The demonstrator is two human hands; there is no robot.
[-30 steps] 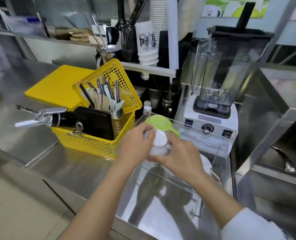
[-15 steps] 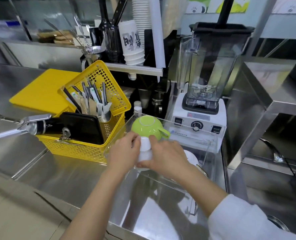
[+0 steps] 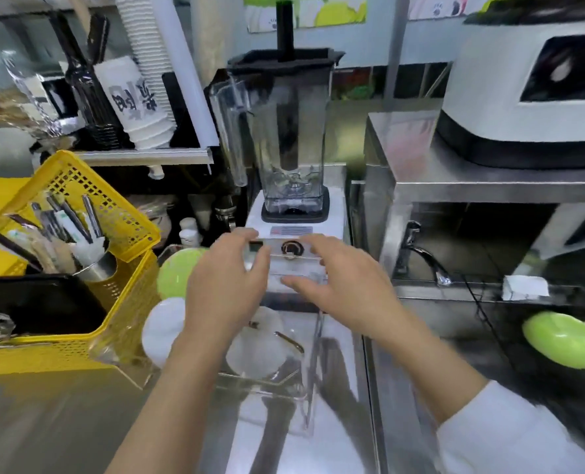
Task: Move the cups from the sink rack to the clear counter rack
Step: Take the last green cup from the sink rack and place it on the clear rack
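Note:
The clear counter rack point(image 3: 313, 357) sits in front of the blender. Inside it a green cup point(image 3: 175, 275) lies upside down at the back left. A white cup point(image 3: 161, 331) stands just in front of the green one, and another white piece point(image 3: 257, 347) lies in the rack's middle. My left hand point(image 3: 226, 289) and my right hand point(image 3: 342, 285) hover above the rack, fingers spread, holding nothing. Another green cup point(image 3: 561, 340) rests upside down in the dark sink area at the far right.
A yellow basket point(image 3: 120, 230) with utensils and a black case stands left of the rack. A blender point(image 3: 284, 159) is right behind it. A steel shelf point(image 3: 489, 179) with a white machine point(image 3: 530, 94) stands above the sink, where a tap point(image 3: 424, 258) sticks out.
Both hands have let go of the white cup, which now stands in the rack's left side, and have lifted up and apart. The view has swung to the right.

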